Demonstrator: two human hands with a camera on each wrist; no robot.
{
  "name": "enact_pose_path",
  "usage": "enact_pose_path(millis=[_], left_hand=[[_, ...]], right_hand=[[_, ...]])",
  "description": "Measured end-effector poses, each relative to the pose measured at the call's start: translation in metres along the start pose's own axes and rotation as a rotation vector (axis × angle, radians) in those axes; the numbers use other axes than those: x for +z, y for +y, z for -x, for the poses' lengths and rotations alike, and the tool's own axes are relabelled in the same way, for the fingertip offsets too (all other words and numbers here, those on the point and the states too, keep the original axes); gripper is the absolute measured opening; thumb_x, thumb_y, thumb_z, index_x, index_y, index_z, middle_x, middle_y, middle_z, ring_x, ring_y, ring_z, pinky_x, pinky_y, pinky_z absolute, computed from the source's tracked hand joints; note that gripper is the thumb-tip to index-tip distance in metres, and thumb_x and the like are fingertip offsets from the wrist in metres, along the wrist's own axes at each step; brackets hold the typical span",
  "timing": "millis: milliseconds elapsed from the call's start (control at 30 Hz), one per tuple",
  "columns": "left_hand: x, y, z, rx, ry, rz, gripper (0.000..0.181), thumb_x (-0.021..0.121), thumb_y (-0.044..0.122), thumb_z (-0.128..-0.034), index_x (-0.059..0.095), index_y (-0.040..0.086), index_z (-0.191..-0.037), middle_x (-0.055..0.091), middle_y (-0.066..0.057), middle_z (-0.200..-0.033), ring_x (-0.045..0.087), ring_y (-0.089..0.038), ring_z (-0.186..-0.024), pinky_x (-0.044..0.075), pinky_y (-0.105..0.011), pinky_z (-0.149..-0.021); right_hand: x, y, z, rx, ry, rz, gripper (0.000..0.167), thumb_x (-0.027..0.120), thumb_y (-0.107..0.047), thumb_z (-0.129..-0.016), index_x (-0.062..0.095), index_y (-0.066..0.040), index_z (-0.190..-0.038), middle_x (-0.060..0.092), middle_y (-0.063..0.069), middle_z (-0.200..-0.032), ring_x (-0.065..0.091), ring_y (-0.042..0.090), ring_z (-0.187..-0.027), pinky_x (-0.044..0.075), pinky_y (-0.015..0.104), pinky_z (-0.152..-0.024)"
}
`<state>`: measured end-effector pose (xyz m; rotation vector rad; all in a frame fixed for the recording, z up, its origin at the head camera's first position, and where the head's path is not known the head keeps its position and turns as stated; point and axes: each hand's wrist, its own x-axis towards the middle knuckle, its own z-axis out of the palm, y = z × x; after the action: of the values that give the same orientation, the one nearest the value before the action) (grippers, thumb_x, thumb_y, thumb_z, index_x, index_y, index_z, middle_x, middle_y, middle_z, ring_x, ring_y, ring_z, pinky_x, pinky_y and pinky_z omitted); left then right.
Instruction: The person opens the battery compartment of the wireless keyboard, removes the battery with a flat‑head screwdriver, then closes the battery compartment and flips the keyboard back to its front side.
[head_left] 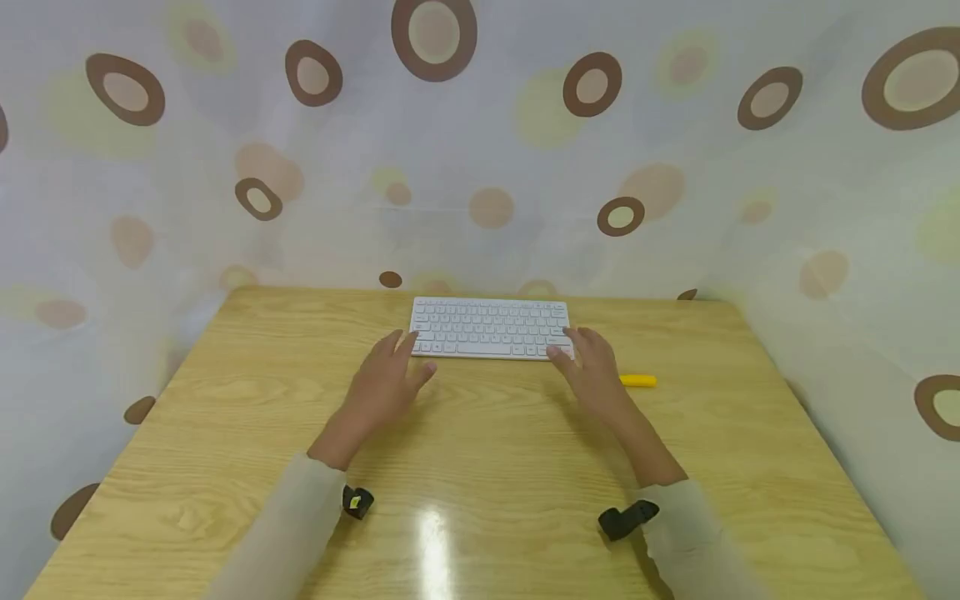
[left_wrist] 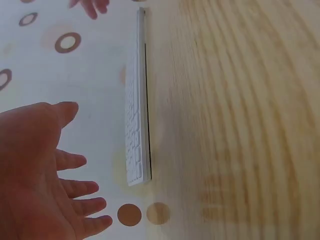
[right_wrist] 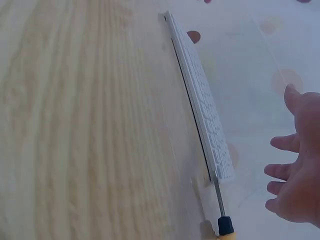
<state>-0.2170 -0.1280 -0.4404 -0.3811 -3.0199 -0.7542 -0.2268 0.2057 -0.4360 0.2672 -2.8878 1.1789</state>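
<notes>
Keyboard (head_left: 487, 327): middle of the frame, on the table (head_left: 487, 442)
Left hand (head_left: 382, 382): over its left end, fingers loose
Right hand (head_left: 595, 375): over its right end, fingers loose
Screwdriver (head_left: 640, 381): right of middle, partly blocked by right hand

text: none legible | white keyboard (head_left: 491, 327): legends too small to read

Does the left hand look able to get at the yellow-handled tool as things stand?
Probably not easily: the left hand is near the left end of the keyboard, while the yellow-handled tool lies off to the right, with the right hand between them.
</notes>
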Motion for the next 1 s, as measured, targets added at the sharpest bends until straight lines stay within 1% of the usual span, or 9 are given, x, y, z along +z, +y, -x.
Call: enact_pose_path(millis=[67,133,267,500,567,667,800,900,1000], left_hand=[[-0.002,-0.003,-0.007,-0.012,0.016,0.075,0.068,0.049,0.044,-0.1047,0.032,0.003,-0.155,0.032,-0.022,-0.159,0.03,-0.042,-0.148,0.03,-0.059,-0.116],[-0.003,-0.007,-0.014,-0.022,0.022,0.142,0.064,0.05,0.039,-0.1053,0.034,0.001,-0.154,0.035,-0.021,-0.158,0.032,-0.041,-0.147,0.031,-0.058,-0.116],[-0.004,-0.017,-0.025,-0.048,0.017,0.249,0.059,0.048,0.035,-0.1063,0.036,0.002,-0.154,0.036,-0.02,-0.158,0.032,-0.04,-0.147,0.028,-0.056,-0.119],[-0.008,-0.03,-0.044,-0.081,0.009,0.406,0.053,0.047,0.028,-0.1069,0.037,0.004,-0.154,0.038,-0.021,-0.155,0.044,-0.04,-0.137,0.041,-0.056,-0.109],[-0.008,-0.033,-0.051,-0.093,0.012,0.435,0.052,0.047,0.026,-0.1068,0.039,0.004,-0.153,0.039,-0.021,-0.155,0.046,-0.04,-0.136,0.044,-0.054,-0.107],[-0.008,-0.04,-0.062,-0.112,0.009,0.468,0.051,0.047,0.024,-0.1067,0.04,0.004,-0.153,0.041,-0.021,-0.154,0.048,-0.039,-0.134,0.045,-0.052,-0.106],[-0.006,-0.051,-0.072,-0.154,-0.008,0.479,0.05,0.048,0.023,-0.1063,0.04,0.004,-0.152,0.043,-0.021,-0.152,0.047,-0.038,-0.136,0.043,-0.051,-0.109],[-0.005,-0.058,-0.077,-0.172,-0.024,0.485,0.05,0.048,0.021,-0.1056,0.041,0.003,-0.151,0.044,-0.022,-0.152,0.045,-0.04,-0.138,0.039,-0.052,-0.112],[-0.004,-0.062,-0.082,-0.169,-0.032,0.508,0.049,0.048,0.02,-0.1053,0.042,0.001,-0.15,0.045,-0.023,-0.15,0.045,-0.04,-0.138,0.039,-0.051,-0.113]], right_hand=[[-0.008,0.008,-0.007,0.029,-0.016,-0.079,0.077,0.043,-0.058,-0.103,0.033,-0.002,-0.155,0.022,0.025,-0.163,0.011,0.048,-0.151,0.014,0.067,-0.118],[-0.015,0.017,-0.013,0.052,-0.034,-0.121,0.078,0.043,-0.059,-0.103,0.031,-0.004,-0.156,0.023,0.023,-0.163,0.014,0.046,-0.152,0.018,0.065,-0.118],[-0.025,0.03,-0.024,0.079,-0.048,-0.162,0.076,0.043,-0.058,-0.103,0.03,-0.007,-0.158,0.028,0.022,-0.162,0.025,0.044,-0.15,0.026,0.063,-0.117],[-0.035,0.047,-0.041,0.119,-0.084,-0.22,0.072,0.049,-0.054,-0.103,0.033,-0.01,-0.157,0.042,0.021,-0.154,0.045,0.041,-0.137,0.039,0.058,-0.11],[-0.035,0.052,-0.046,0.131,-0.09,-0.236,0.069,0.052,-0.05,-0.102,0.036,-0.009,-0.156,0.044,0.02,-0.151,0.05,0.041,-0.133,0.042,0.056,-0.108],[-0.032,0.058,-0.052,0.131,-0.097,-0.253,0.063,0.056,-0.039,-0.104,0.039,-0.006,-0.154,0.046,0.021,-0.148,0.05,0.04,-0.132,0.044,0.054,-0.107],[-0.027,0.062,-0.058,0.123,-0.118,-0.259,0.058,0.058,-0.029,-0.103,0.04,-0.002,-0.152,0.048,0.023,-0.146,0.049,0.04,-0.132,0.044,0.054,-0.106],[-0.024,0.064,-0.06,0.125,-0.129,-0.243,0.057,0.06,-0.027,-0.103,0.042,-0.002,-0.151,0.05,0.024,-0.144,0.05,0.041,-0.131,0.044,0.055,-0.106],[-0.023,0.064,-0.062,0.135,-0.125,-0.215,0.055,0.061,-0.027,-0.102,0.045,-0.004,-0.15,0.052,0.023,-0.142,0.051,0.039,-0.13,0.044,0.054,-0.105]])
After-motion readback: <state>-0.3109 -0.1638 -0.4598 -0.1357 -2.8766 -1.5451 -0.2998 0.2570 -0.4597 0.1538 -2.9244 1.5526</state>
